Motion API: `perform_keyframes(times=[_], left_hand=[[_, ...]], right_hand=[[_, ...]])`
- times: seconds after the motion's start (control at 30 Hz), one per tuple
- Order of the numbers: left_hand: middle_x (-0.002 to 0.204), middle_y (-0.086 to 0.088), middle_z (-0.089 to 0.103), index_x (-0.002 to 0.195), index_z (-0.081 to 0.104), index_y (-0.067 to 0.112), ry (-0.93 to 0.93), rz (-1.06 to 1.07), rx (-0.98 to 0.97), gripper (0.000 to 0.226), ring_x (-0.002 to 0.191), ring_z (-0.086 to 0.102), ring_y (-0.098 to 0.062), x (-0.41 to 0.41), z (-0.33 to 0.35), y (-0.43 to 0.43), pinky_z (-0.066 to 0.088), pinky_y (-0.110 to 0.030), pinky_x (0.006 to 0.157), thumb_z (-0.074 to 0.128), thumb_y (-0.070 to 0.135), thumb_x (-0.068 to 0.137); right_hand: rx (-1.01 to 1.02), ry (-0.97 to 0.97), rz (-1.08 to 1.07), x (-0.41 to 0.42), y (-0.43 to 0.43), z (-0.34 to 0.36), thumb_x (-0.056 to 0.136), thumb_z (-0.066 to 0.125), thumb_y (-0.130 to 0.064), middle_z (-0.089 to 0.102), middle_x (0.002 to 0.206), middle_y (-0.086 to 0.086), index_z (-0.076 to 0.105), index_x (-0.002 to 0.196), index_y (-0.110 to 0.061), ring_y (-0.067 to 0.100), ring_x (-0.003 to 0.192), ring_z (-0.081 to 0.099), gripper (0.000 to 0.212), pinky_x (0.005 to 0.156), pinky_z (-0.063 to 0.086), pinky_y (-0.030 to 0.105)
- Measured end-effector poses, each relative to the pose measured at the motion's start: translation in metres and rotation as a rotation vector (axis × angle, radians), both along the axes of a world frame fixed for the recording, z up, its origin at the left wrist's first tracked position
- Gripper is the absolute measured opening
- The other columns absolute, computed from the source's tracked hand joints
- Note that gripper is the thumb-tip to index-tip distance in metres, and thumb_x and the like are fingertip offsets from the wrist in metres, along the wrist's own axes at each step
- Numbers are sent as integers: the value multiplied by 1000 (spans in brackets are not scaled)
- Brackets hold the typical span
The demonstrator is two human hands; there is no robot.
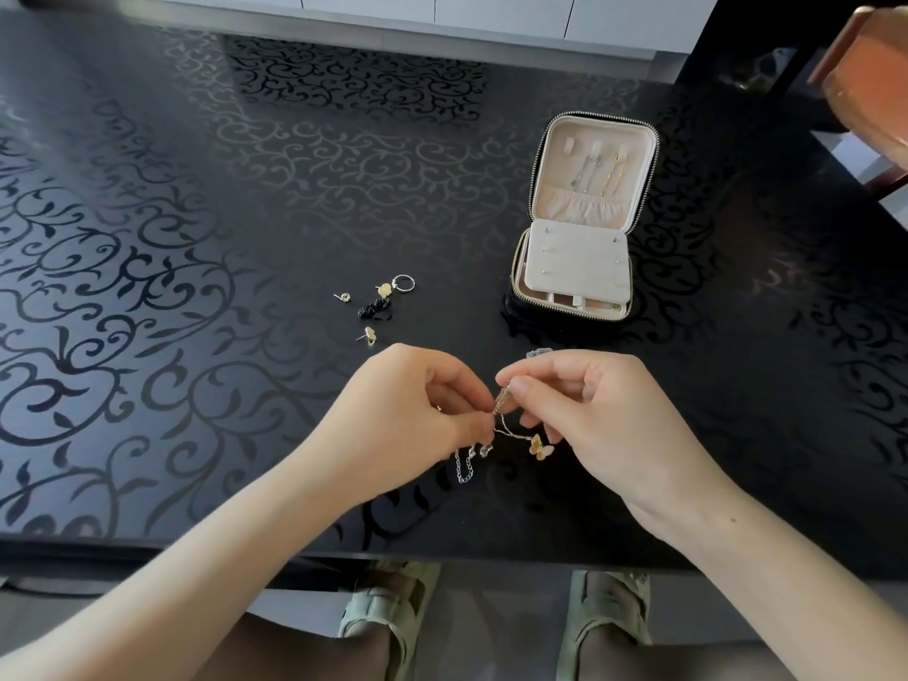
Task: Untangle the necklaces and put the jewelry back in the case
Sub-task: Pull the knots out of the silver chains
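My left hand and my right hand meet above the near middle of the black table, both pinching tangled necklaces. A gold chain with a gold and white butterfly pendant hangs between them. A silver chain dangles below my left fingers. The open jewelry case stands to the far right, cream inside, with chains hanging in its lid. Loose on the table lie a silver ring, gold earrings and a black piece.
The table is black with a glossy scroll pattern. Its near edge runs just below my wrists. A small clear object peeks out behind my right hand. A wooden chair stands at the far right corner.
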State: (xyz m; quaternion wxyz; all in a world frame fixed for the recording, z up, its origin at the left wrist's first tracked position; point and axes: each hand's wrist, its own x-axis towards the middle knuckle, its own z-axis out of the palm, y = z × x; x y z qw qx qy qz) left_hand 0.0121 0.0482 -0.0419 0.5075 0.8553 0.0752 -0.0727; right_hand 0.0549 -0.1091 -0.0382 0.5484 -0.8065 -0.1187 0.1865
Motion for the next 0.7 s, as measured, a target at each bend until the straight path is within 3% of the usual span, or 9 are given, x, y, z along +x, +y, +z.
perform_keyframes(times=[0.23,0.33,0.43,0.7], left_hand=[[58,8,67,77,70,25,50,20,-54,9,53,53,-2,0,2,-4,42,-21,59,75,19,74],[60,1,70,77,70,18,72,48,-175,2,47,51,0,0,7,-7,39,-14,49,72,18,78],[59,0,70,72,69,16,63,82,-216,11,38,45,0,1,8,-10,36,-10,42,69,21,82],[70,1,73,75,70,15,47,82,-233,10,50,57,-13,0,5,-5,45,-16,55,67,20,83]], right_hand=[[7,-29,-38,-1,0,0,85,65,-14,73,77,-4,73,86,-25,3,69,65,13,60,49,14],[40,-29,-43,0,1,0,83,67,-10,73,78,-6,73,86,-23,2,70,65,14,62,46,12],[64,-20,-51,-1,2,0,82,68,-9,73,79,-4,73,86,-22,4,71,66,14,62,48,13],[87,74,-67,1,0,4,82,67,-7,71,75,-3,71,91,-21,2,64,62,17,59,45,14]])
